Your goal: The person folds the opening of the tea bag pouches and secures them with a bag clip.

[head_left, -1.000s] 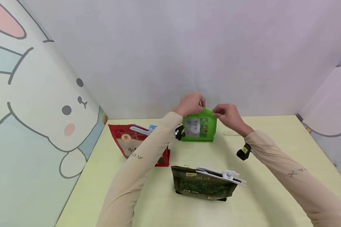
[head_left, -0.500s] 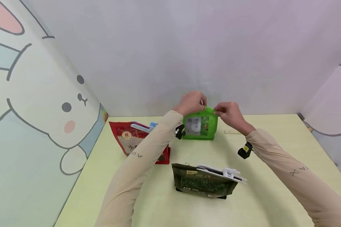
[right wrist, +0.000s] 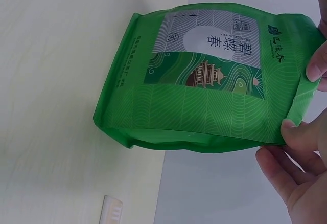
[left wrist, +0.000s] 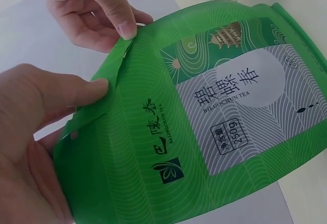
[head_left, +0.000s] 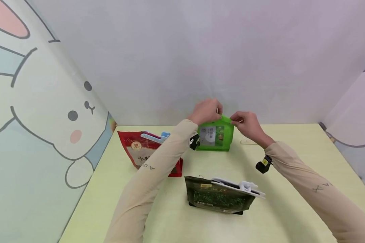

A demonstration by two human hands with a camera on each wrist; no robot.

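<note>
While the dark bag up front already wears a white clip and the red bag a blue one, I judge two of three sealed. The green bag, upright at the table's far edge, has none yet. My left hand and right hand each pinch its top edge.

We could not read the small print on the dark green foil pouch, our left sleeve covered part of the red stand-up pouch, and the right wrist view cut off our right hand.
</note>
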